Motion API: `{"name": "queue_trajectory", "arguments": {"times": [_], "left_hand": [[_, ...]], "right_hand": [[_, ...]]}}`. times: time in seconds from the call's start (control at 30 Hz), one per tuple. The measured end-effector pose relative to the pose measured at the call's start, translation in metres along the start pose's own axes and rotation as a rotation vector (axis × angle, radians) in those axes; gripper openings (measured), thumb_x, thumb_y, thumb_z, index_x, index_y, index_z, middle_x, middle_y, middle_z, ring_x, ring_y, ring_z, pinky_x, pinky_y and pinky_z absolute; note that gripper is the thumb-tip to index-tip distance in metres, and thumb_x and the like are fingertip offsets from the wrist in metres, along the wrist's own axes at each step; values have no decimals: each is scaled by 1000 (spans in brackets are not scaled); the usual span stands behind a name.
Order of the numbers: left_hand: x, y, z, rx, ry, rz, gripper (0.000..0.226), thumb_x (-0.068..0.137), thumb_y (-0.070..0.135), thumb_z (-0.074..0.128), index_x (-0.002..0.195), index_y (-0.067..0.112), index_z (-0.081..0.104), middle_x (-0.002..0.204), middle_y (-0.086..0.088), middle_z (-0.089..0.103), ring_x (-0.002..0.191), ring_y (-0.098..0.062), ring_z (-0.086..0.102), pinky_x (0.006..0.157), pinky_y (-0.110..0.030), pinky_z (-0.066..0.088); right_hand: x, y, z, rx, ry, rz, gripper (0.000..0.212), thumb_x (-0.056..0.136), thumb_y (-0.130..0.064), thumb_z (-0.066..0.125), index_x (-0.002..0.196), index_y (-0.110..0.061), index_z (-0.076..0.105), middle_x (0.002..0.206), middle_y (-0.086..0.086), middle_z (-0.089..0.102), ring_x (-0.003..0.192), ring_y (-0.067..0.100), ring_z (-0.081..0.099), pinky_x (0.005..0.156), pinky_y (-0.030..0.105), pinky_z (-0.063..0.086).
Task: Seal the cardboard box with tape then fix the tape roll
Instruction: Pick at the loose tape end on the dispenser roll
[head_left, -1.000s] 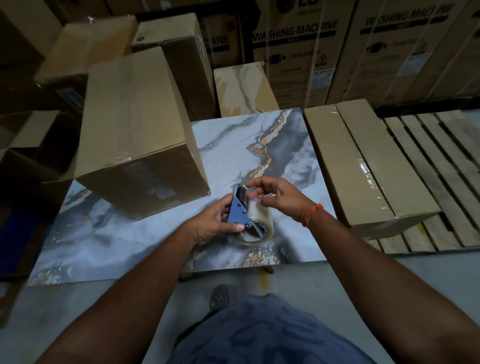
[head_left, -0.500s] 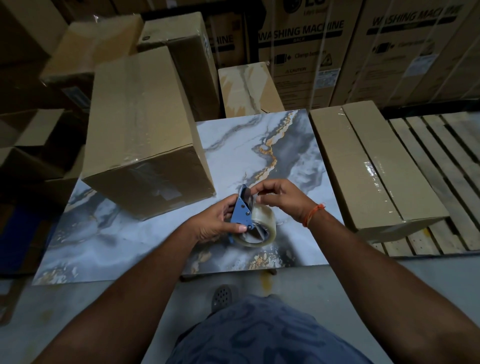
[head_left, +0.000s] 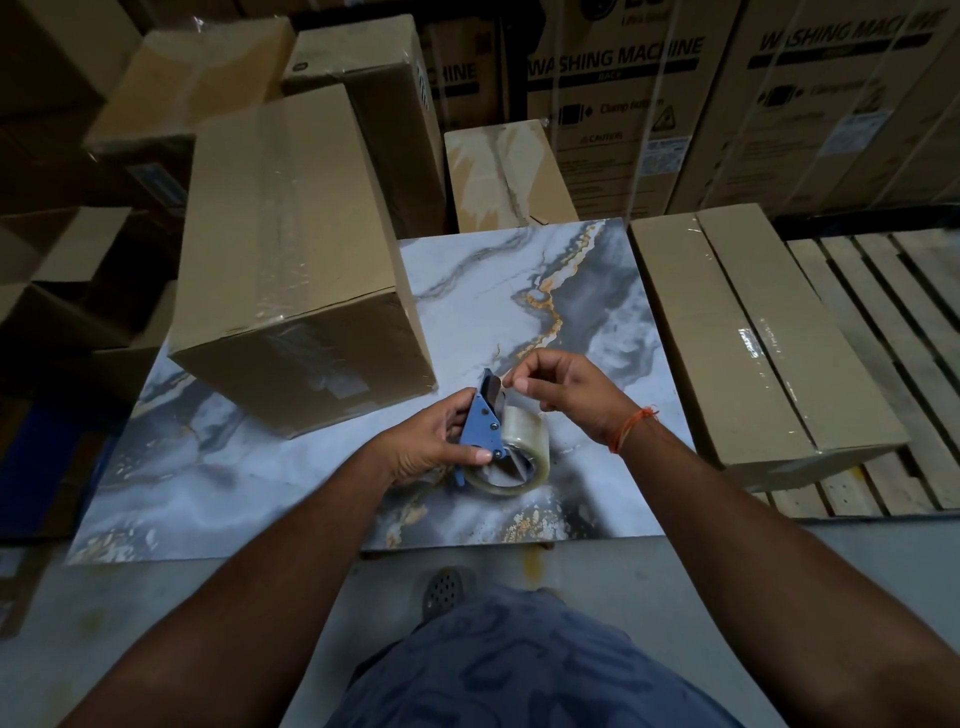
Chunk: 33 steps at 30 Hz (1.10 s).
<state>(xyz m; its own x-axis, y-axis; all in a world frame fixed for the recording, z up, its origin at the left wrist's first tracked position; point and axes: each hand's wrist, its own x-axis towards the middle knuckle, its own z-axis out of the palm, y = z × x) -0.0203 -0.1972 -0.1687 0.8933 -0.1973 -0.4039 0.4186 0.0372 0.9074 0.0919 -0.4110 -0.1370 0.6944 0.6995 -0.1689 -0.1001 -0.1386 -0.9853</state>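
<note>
A blue tape dispenser (head_left: 482, 422) with a clear tape roll (head_left: 525, 442) rests on the marble-patterned table (head_left: 519, 291). My left hand (head_left: 428, 446) grips the dispenser's blue body from the left. My right hand (head_left: 563, 391) hovers over the dispenser's top end, thumb and forefinger pinched at the tape's loose end by the blade. A large cardboard box (head_left: 283, 249), with clear tape running along its top seam, stands on the table to the left of the dispenser, apart from both hands.
A long taped carton (head_left: 748, 332) lies right of the table on a wooden pallet (head_left: 893, 322). More cartons crowd the left and back, including washing machine boxes (head_left: 623, 104). A smaller box (head_left: 506, 176) stands behind the table. Grey floor lies below.
My right hand has lifted slightly and its fingers have pinched together at the dispenser's top end. The left hand keeps its grip. The view has shifted a little.
</note>
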Motion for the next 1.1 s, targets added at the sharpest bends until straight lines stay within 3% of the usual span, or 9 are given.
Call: {"name": "queue_trajectory", "arguments": {"times": [0.13,0.27,0.4,0.63,0.87,0.97,1.1], "left_hand": [[1,-2,-2,-4,-5,-10,76,76,-4,82,142,18,53,126,-3,66,124,-23,61,106,-41,49],[2,-2,-2,12,-23,-24,75,77,-3,82,143,15,51,126,-5,65,123,-24,61,107,-43,47],[3,1,-2,11,-10,-32,77,73,3,86,141,17,53,126,-4,66,121,-23,62,105,-42,49],[0,3,-5,61,-13,-30,74,77,-1,84,142,18,53,129,-5,65,125,-23,61,108,-39,48],[0,4,-4,62,6,-32,74,78,-5,81,142,17,52,133,-9,64,125,-22,62,107,-37,50],[0,4,-4,65,13,-26,75,76,-2,82,142,14,51,131,-9,64,123,-21,62,105,-35,50],[-1,4,-4,70,10,-26,74,77,-2,82,142,17,52,131,-8,64,123,-23,62,106,-38,50]], "right_hand": [[1,-2,-2,-4,18,-40,11,93,-2,63,98,-12,63,105,3,71,83,4,59,71,23,46],[3,-11,-1,-160,-49,-142,41,85,10,63,118,-14,69,114,-1,68,96,12,60,91,28,55],[7,-20,3,-322,-131,-214,51,78,12,59,113,-22,74,117,-4,67,107,18,62,90,44,56],[7,-20,1,-306,-111,-228,40,79,8,58,107,-14,74,113,4,71,109,27,66,87,59,54],[8,-18,-1,-260,-102,-188,26,83,11,63,95,-11,73,103,9,74,96,14,68,90,49,56],[8,-14,-1,-269,-88,-173,24,83,8,66,93,-14,73,96,3,72,94,20,68,83,47,57],[9,-9,-2,-284,-72,-170,14,84,-2,74,92,-14,74,100,10,73,99,30,68,84,48,57]]}}
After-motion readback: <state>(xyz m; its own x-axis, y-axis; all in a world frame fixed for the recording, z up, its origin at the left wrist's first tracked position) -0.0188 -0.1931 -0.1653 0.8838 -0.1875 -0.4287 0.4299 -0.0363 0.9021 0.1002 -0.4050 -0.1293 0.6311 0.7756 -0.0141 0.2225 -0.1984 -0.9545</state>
